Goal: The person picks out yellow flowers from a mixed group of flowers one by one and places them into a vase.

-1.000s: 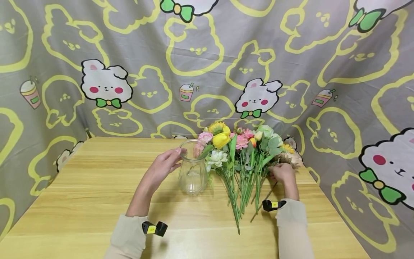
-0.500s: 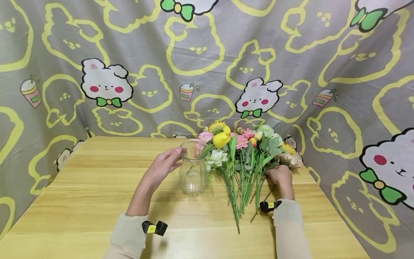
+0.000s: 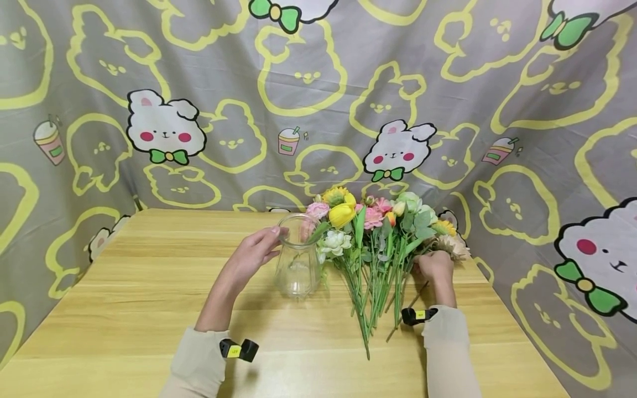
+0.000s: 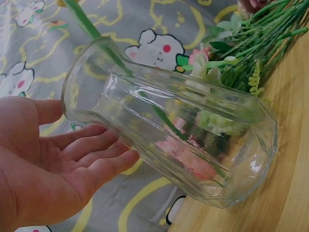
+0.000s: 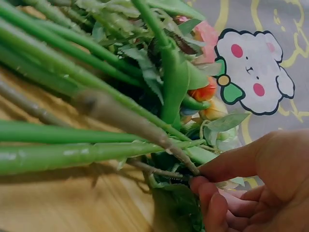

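A clear glass vase (image 3: 297, 271) stands upright on the table, holding a yellow tulip (image 3: 342, 215) whose green stem (image 4: 161, 116) shows through the glass. My left hand (image 3: 252, 251) is at its left side, thumb at the rim and fingers extended along the neck. To the right lies a heap of artificial flowers (image 3: 378, 249) in pink, white, yellow and orange, stems toward me. At the heap's right edge my right hand (image 3: 435, 266) pinches a thin brown stem (image 5: 140, 128) between thumb and fingertips. Near that hand is a beige flower (image 3: 453, 247).
The wooden table (image 3: 149, 309) reaches back to a grey curtain (image 3: 224, 72) printed with bunnies. Several green stems (image 5: 63, 63) cross close beside my right hand. A yellow sunflower (image 3: 444, 227) lies behind the beige flower.
My right hand shifted slightly left among the stems, then back right, and the beige flower moved slightly right. My left hand and the vase stay in place.
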Available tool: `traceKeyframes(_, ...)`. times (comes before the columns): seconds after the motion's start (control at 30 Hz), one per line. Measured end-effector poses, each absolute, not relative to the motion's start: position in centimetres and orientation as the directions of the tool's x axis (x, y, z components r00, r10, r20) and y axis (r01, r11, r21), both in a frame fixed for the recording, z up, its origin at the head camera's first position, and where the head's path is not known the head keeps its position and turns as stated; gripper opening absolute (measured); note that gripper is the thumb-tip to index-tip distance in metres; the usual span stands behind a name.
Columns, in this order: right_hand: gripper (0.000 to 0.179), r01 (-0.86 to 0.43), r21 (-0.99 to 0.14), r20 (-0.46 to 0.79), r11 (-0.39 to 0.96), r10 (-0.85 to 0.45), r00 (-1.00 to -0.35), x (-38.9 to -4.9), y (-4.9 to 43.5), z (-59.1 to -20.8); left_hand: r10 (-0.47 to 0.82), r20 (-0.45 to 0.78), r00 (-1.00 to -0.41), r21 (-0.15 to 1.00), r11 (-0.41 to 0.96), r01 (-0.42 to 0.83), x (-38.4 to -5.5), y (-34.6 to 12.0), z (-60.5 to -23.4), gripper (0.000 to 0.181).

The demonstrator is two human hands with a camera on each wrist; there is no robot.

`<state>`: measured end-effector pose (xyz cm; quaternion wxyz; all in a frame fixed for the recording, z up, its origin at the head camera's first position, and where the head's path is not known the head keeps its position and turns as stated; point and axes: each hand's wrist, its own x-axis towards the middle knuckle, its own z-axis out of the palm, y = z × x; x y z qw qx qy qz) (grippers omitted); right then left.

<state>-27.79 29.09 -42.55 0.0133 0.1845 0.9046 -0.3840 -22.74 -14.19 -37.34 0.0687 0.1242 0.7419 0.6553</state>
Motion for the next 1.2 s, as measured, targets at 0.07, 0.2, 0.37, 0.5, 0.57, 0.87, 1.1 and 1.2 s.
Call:
traceKeyframes(0.07,0.044,0.343,-0.711,-0.157,0.614,0.336,-0.929,-27.7,29.0,-42.3,0.274,0.061,-0.960,0.989,0.110,0.094,-22.7,-14.2,-37.3,0.064)
traceKeyframes(0.2,0.038,0.327,-0.754,-0.133,0.569,0.355,-0.925,-27.3,28.6,-41.9,0.278,0.061,-0.959,0.991,0.098,0.091,-22.8,-14.2,-37.3,0.062)
traceKeyframes(0.37,0.029,0.290,-0.820,-0.103,0.493,0.372,-0.923,-27.4,28.1,-41.4,0.281,0.063,-0.958,0.991,0.096,0.094,-22.8,-14.2,-37.3,0.062)
traceKeyframes(0.5,0.025,0.268,-0.852,-0.094,0.450,0.372,-0.924,-27.4,28.0,-40.9,0.281,0.069,-0.957,0.990,0.102,0.102,-22.8,-14.2,-37.3,0.062)
traceKeyframes(0.57,0.027,0.260,-0.864,-0.095,0.432,0.366,-0.926,-27.3,27.9,-40.6,0.282,0.070,-0.957,0.989,0.108,0.104,-22.7,-14.2,-37.3,0.061)
traceKeyframes(0.87,0.036,0.208,-0.924,-0.092,0.322,0.342,-0.935,-26.8,27.4,-39.1,0.285,0.074,-0.956,0.989,0.106,0.108,-22.8,-14.3,-37.3,0.063)
traceKeyframes(1.1,0.036,0.174,-0.933,-0.071,0.315,0.313,-0.947,-26.4,26.5,-38.0,0.286,0.073,-0.955,0.988,0.108,0.108,-22.8,-14.3,-37.3,0.064)
traceKeyframes(1.2,0.037,0.153,-0.940,-0.061,0.304,0.292,-0.954,-26.4,26.0,-37.7,0.284,0.069,-0.956,0.990,0.101,0.102,-22.8,-14.3,-37.3,0.063)
